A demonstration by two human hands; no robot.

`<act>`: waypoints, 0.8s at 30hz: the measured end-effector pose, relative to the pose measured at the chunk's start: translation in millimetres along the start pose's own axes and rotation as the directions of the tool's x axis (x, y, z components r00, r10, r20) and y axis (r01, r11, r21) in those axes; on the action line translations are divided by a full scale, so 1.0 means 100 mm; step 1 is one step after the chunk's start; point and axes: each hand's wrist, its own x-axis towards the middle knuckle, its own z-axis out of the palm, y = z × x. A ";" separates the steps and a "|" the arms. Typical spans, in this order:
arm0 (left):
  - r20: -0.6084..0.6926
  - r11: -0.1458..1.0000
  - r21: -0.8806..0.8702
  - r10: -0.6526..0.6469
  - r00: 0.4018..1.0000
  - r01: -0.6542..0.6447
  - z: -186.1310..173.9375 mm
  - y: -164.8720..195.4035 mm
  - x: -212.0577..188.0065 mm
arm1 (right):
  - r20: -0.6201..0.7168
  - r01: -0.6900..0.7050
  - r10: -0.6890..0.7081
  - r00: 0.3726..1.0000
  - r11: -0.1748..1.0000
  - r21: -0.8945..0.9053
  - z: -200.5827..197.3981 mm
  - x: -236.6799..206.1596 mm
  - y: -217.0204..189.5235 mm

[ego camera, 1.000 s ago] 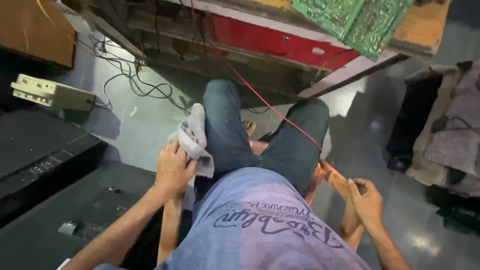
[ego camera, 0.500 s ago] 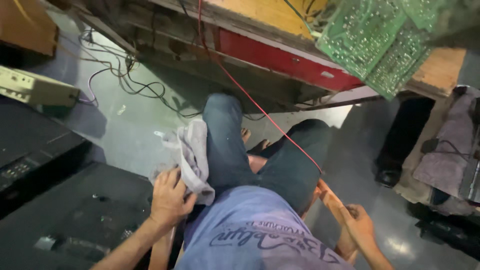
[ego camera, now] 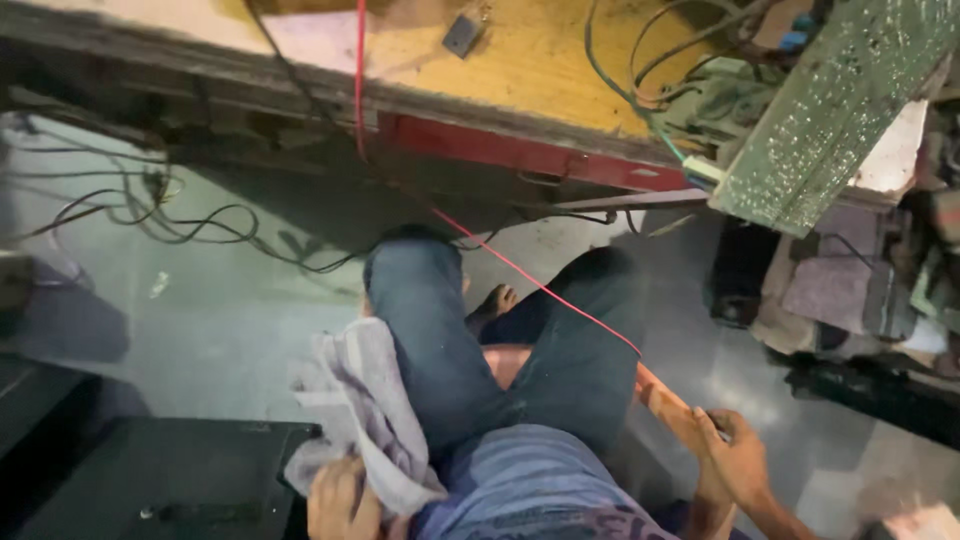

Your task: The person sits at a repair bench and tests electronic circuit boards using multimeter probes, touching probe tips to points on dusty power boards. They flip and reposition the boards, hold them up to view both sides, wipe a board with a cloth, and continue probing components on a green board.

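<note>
You sit at a yellow wooden workbench (ego camera: pixel 520 60), cloth in one hand, tool in the other.
Your left hand (ego camera: pixel 340 500) grips a crumpled grey cloth (ego camera: pixel 365 410) draped beside your left thigh; your right hand (ego camera: pixel 735 460) closes around an orange-handled tool (ego camera: pixel 665 395) trailing a thin red wire (ego camera: pixel 520 275).

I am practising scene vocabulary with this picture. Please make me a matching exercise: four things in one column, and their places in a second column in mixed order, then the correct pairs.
Things:
1. cloth
2. red wire
3. circuit board
4. black cables

Places:
A. on the floor, far left
B. under the left hand, beside the left knee
C. at the bench edge, upper right
D. running from the bench down to the right hand

Pairs: 1-B, 2-D, 3-C, 4-A
</note>
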 end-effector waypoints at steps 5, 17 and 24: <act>-0.027 1.000 -0.013 -0.020 0.999 0.020 0.20 -0.24 -0.30 | -0.012 -0.048 0.048 0.999 0.999 -0.020 -0.03 -0.04 -0.06; 0.112 0.982 0.013 -0.191 0.975 0.190 0.09 0.06 -0.25 | 0.095 0.002 -0.021 0.995 0.980 0.199 -0.28 -0.05 -0.44; 0.242 0.908 0.190 -0.411 0.879 0.372 -0.07 0.52 0.27 | 0.185 0.044 -0.091 0.979 0.969 0.244 -0.20 0.35 -0.26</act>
